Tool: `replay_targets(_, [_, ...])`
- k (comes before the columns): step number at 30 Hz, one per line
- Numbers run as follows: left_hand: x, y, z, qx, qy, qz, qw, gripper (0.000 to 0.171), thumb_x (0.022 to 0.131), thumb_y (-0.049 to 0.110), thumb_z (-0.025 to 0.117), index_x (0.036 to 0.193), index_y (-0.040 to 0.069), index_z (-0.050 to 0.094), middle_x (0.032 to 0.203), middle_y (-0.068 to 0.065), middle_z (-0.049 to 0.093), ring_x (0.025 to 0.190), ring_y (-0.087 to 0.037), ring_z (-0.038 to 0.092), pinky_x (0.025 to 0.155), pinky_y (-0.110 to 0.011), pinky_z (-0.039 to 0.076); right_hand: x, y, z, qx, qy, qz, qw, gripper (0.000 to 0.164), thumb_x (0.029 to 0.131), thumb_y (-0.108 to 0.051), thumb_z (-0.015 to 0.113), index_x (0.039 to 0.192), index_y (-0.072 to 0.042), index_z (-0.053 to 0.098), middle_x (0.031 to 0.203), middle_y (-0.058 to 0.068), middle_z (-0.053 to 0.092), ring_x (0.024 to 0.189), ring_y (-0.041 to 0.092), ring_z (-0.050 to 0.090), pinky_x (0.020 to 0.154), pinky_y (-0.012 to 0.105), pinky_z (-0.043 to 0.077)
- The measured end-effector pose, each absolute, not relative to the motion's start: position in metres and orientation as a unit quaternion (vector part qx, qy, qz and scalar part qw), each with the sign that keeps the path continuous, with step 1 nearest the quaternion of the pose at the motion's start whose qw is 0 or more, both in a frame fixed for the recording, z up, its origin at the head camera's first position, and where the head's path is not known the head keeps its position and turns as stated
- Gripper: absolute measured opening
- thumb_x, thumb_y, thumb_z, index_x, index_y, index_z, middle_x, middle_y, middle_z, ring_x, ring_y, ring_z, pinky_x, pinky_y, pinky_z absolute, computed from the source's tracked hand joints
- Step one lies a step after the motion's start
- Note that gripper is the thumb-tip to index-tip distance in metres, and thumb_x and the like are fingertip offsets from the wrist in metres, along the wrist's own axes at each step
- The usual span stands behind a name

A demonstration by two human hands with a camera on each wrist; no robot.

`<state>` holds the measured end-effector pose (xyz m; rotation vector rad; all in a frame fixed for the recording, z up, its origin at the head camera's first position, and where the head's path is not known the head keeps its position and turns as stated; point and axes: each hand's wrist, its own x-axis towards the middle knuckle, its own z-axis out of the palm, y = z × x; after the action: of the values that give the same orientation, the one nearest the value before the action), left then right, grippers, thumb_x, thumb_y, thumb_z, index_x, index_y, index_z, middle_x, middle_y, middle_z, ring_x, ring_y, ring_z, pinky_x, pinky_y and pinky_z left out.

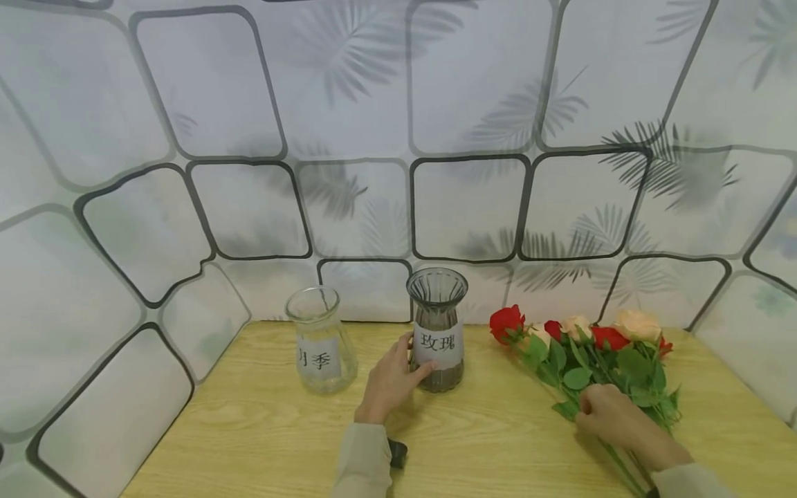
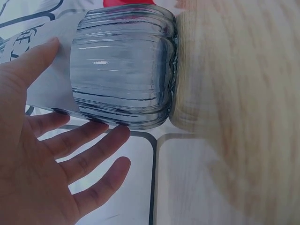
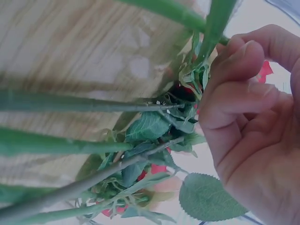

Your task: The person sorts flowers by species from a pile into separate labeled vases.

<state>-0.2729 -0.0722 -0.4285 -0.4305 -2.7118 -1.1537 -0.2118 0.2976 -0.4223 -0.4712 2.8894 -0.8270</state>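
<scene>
A grey ribbed glass vase (image 1: 438, 377) with a white label in black characters stands upright on the table. My left hand (image 1: 392, 377) holds it from the left, the thumb on the label. In the left wrist view the fingers (image 2: 101, 145) lie along the glass's other side, the little finger free of it. On the right lies a bunch of red and peach roses (image 1: 507, 324) with green leaves, stems toward me. Over those stems, my right hand (image 1: 613, 418) has its fingers curled. In the right wrist view its fingertips pinch a green rose stem (image 3: 218, 23).
A clear glass vase (image 1: 345, 373), also labelled, stands left of the grey one. All of this is on a pale wood-grain table (image 1: 486, 443). Behind and at both sides hangs a patterned cloth (image 1: 355, 214) with dark outlines and leaf shapes.
</scene>
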Motion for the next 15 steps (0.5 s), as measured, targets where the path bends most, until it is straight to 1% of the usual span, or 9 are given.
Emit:
replay_targets(5, [-0.274,-0.073,-0.430,-0.144,-0.909,-0.382,0.082,0.075,0.096,0.052,0.066,0.151,0.007,0.043,0.140,-0.017,0.058,0.116,-0.035,0.062,0.090,-0.054,0.052,-0.213,0.306,-0.418,-0.166,0.931,-0.316,0.082,0.013,0.092,-0.001,0.059,0.079,-0.004,0.062,0.067,0.002,0.053,0.048,0.007,0.046,0.044,0.024,0.042])
replay_targets(7, [-0.274,-0.073,-0.430,-0.143,-0.909,-0.383,0.081,0.074,0.096,0.052,0.066,0.151,0.008,0.043,0.140,-0.016,0.058,0.117,-0.035,0.062,0.091,-0.054,0.052,-0.214,0.309,-0.415,-0.166,0.923,-0.333,0.097,0.013,0.094,-0.002,0.058,0.082,-0.003,0.063,0.065,0.002,0.053,0.046,0.007,0.047,0.043,0.025,0.045])
replay_targets(10, [-0.274,-0.073,-0.430,-0.141,-0.910,-0.382,0.081,0.075,0.096,0.053,0.066,0.151,0.008,0.043,0.140,-0.016,0.058,0.117,-0.035,0.062,0.092,-0.055,0.052,-0.215,0.312,-0.413,-0.173,0.916,-0.346,0.104,0.014,0.095,-0.001,0.057,0.082,-0.002,0.064,0.059,0.000,0.051,0.044,0.006,0.045,0.044,0.026,0.045])
replay_targets(15, [-0.274,-0.074,-0.430,-0.141,-0.909,-0.383,0.080,0.075,0.096,0.052,0.066,0.151,0.007,0.043,0.140,-0.016,0.058,0.117,-0.035,0.062,0.092,-0.054,0.052,-0.217,0.317,-0.411,-0.188,0.894,-0.390,0.116,0.018,0.097,-0.001,0.053,0.082,0.000,0.063,0.056,-0.004,0.052,0.043,0.004,0.044,0.039,0.022,0.040])
